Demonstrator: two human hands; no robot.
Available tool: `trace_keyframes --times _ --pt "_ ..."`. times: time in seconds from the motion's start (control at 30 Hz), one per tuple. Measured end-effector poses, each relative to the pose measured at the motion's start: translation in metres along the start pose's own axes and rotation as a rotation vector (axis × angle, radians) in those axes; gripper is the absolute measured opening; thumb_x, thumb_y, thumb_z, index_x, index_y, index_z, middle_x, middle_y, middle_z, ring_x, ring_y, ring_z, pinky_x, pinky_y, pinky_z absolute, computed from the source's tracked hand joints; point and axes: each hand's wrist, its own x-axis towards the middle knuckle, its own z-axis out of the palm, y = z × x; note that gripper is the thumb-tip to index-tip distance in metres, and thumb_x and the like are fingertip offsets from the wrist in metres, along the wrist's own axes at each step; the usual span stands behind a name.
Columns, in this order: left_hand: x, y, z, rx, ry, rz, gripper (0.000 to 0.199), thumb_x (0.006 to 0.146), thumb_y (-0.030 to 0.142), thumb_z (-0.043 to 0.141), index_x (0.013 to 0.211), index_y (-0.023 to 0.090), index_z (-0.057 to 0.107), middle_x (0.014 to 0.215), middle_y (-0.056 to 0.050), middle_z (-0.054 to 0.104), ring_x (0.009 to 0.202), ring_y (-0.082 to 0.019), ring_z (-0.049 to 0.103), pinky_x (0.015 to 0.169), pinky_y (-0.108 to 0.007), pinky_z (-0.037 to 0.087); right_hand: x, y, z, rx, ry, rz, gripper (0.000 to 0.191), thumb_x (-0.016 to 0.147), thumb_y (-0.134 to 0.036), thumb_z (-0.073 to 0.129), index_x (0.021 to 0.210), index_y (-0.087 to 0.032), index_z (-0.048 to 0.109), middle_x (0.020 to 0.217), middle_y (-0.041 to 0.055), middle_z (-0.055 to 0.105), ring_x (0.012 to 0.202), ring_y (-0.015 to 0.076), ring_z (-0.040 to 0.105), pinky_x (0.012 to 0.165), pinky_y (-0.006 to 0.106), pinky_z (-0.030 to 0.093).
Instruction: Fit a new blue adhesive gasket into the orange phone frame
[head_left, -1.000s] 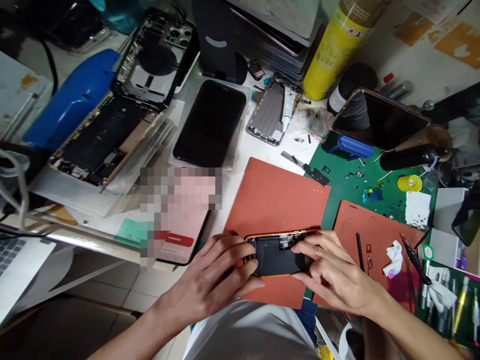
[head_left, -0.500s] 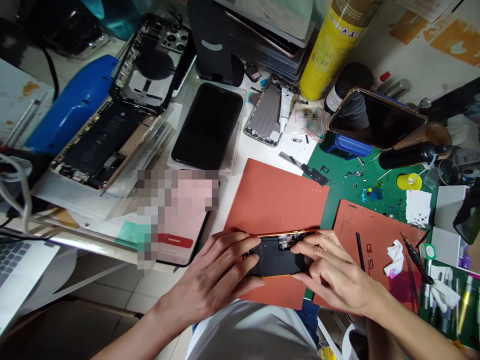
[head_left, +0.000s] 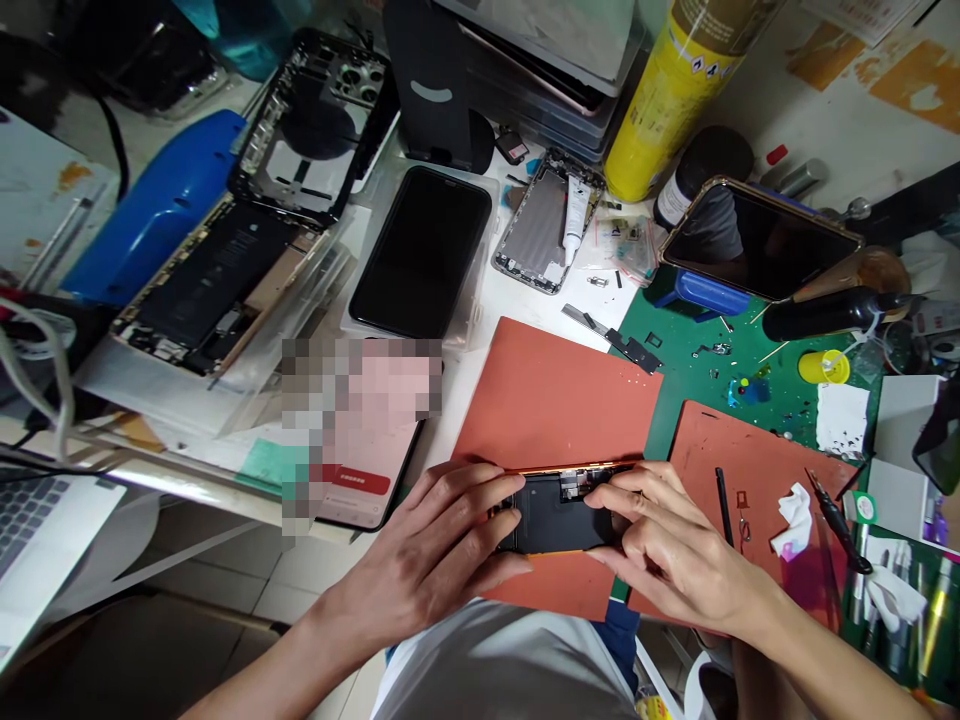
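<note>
An opened phone with an orange frame [head_left: 555, 520] lies lengthwise across the near part of a red-brown mat [head_left: 559, 400], its dark inside facing up. My left hand [head_left: 442, 545] grips its left end, fingertips over the edge and thumb along the near side. Around the right end is my right hand [head_left: 667, 540], with fingertips touching the metal parts near the far edge and the thumb at the near edge. Whatever may lie under those right fingertips is too small to make out.
On the left are a lit phone [head_left: 360, 500], a black phone [head_left: 420, 250] and an opened phone body [head_left: 210, 280]. A second red-brown mat [head_left: 757, 450] with a black-handled tool [head_left: 836, 520] lies right. Behind stands a yellow can [head_left: 660, 110].
The whole view has shifted slightly, so the bench items appear a little further right. Both hands keep nearly the same hold on the orange-framed phone.
</note>
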Motion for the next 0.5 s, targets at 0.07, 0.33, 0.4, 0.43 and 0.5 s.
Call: trace_keyframes --times 0.07,0.33,0.4,0.43,0.5 --pt "-0.0001 0.0002 -0.0002 -0.002 0.0 0.001 0.034 0.094 0.027 0.084 0.119 0.011 0.068 0.127 -0.019 0.077 0.128 -0.033 0.068 0.102 -0.048 0.058 -0.0005 -0.0002 -0.0001 0.004 0.003 -0.001 0.027 0.102 -0.004 0.067 0.09 -0.022 0.05 0.126 0.0127 0.077 0.111 0.0274 0.065 0.092 0.049 0.051" --pt "-0.007 0.0052 -0.0014 0.037 0.003 -0.021 0.047 0.09 0.039 0.087 0.118 0.008 0.066 0.134 -0.027 0.074 0.135 -0.038 0.065 0.107 -0.052 0.056 -0.005 0.0 0.0003 -0.006 -0.01 0.004 0.029 0.1 0.0 0.067 0.09 -0.022 0.05 0.126 0.0123 0.076 0.112 0.0272 0.062 0.095 0.049 0.048" --pt "-0.0087 0.0059 -0.0011 0.045 -0.001 -0.034 0.047 0.091 0.04 0.086 0.119 0.008 0.065 0.137 -0.028 0.072 0.136 -0.038 0.064 0.107 -0.052 0.056 -0.0061 0.0007 0.0005 -0.01 -0.017 0.005 0.03 0.1 -0.001 0.068 0.09 -0.022 0.049 0.126 0.0121 0.076 0.112 0.0272 0.061 0.096 0.049 0.047" --pt "-0.0092 0.006 -0.0009 0.049 -0.001 -0.04 0.047 0.092 0.04 0.085 0.12 0.008 0.065 0.138 -0.028 0.072 0.136 -0.038 0.064 0.106 -0.051 0.056 -0.0066 0.001 0.0005 -0.01 -0.021 0.004 0.03 0.1 -0.001 0.068 0.09 -0.022 0.049 0.126 0.0122 0.076 0.112 0.0273 0.061 0.096 0.05 0.047" --pt "-0.0097 0.0059 -0.0005 0.055 -0.002 -0.05 0.046 0.094 0.039 0.083 0.122 0.008 0.065 0.139 -0.029 0.072 0.137 -0.038 0.064 0.104 -0.049 0.056 -0.0072 0.0013 0.0004 -0.006 -0.029 0.002 0.03 0.1 -0.001 0.069 0.09 -0.021 0.049 0.126 0.0127 0.075 0.113 0.0277 0.061 0.097 0.05 0.046"
